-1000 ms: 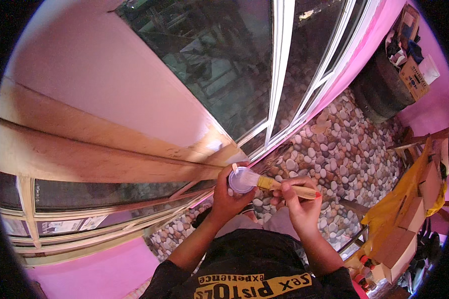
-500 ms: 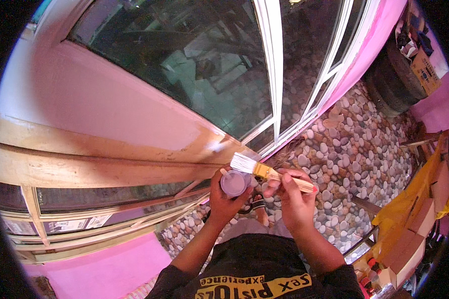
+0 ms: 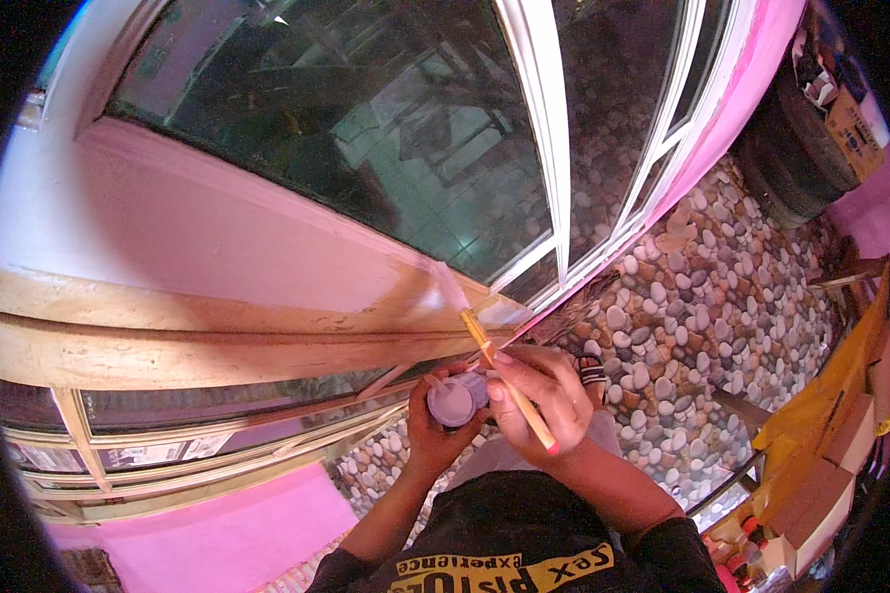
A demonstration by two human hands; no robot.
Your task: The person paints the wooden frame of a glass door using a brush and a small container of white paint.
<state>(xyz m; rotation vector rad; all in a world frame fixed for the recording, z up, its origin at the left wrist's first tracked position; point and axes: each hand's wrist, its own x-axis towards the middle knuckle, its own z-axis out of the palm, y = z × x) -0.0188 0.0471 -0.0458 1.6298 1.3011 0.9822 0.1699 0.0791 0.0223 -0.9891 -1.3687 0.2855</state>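
My right hand (image 3: 542, 397) grips the wooden handle of a paintbrush (image 3: 485, 341), which points up and away from me. Its pale bristles lie against the wooden ledge (image 3: 386, 287) below the window, where pinkish-white paint meets bare tan wood. Close by on the left, my left hand (image 3: 433, 435) is wrapped round a small clear cup (image 3: 452, 403) of pale, whitish-lilac paint, held upright under the ledge. A small stick-like piece leans at the cup's rim.
Above the ledge stands a dark glass window (image 3: 366, 128) with white frames (image 3: 554, 198). To the right lies a pebble-patterned floor (image 3: 702, 287). Beyond it are a stack of dark tyres (image 3: 796, 158) and cardboard boxes (image 3: 810, 514). A slatted wooden frame (image 3: 75, 435) runs along the lower left.
My right hand has carried the brush forward from above the cup, and its bristles now touch the ledge. The cup has shifted slightly down and left; a foot has stepped right.
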